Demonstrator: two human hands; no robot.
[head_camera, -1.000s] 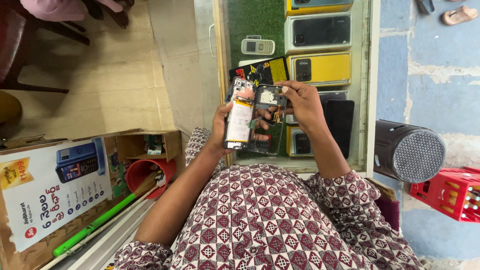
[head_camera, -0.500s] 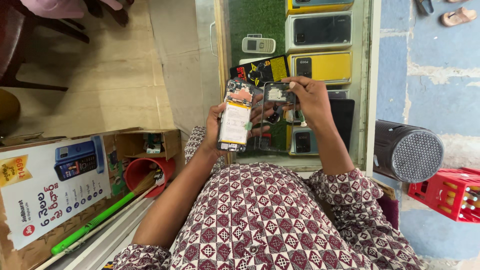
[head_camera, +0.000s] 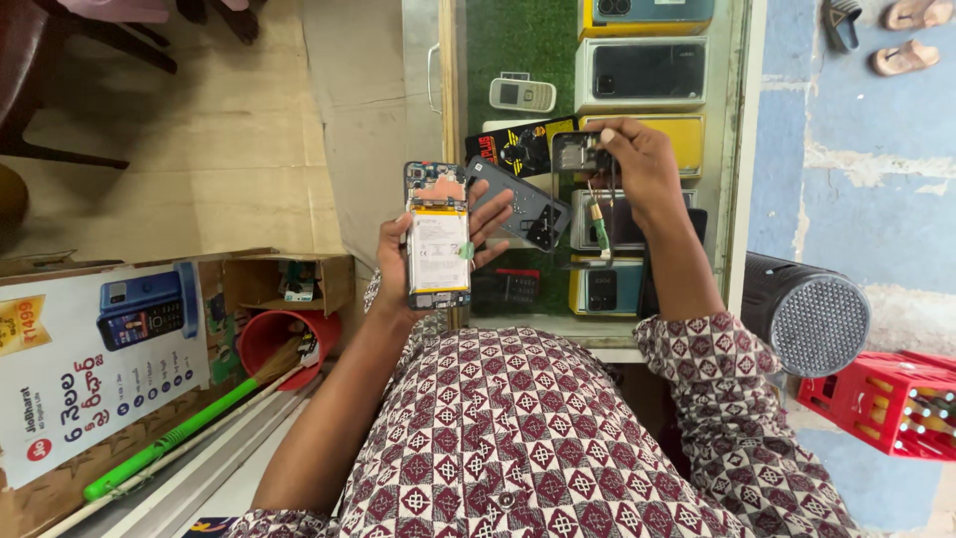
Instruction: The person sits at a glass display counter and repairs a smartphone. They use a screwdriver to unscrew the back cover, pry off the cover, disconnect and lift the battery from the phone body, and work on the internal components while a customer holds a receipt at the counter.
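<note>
My left hand (head_camera: 396, 261) holds an opened smartphone (head_camera: 436, 244) upright, its white battery and circuit board facing me. A grey back cover (head_camera: 520, 202) rests tilted against the fingertips of that hand. My right hand (head_camera: 645, 171) is raised to the right of the phone, above the glass counter. It pinches a small black plastic piece (head_camera: 576, 152). A thin screwdriver with a green grip (head_camera: 600, 225) hangs down from the same hand.
The glass display counter (head_camera: 742, 149) holds several phone boxes and a small keypad phone (head_camera: 522, 95). A black cylindrical speaker (head_camera: 809, 315) and a red crate (head_camera: 888, 401) stand at the right. At the left are a red bucket (head_camera: 267, 337), a green stick (head_camera: 169, 445) and a printed cardboard poster (head_camera: 90, 364).
My right hand has left the phone and moved up and right with the small black piece. The left hand has shifted the opened phone slightly down and left, showing the grey cover.
</note>
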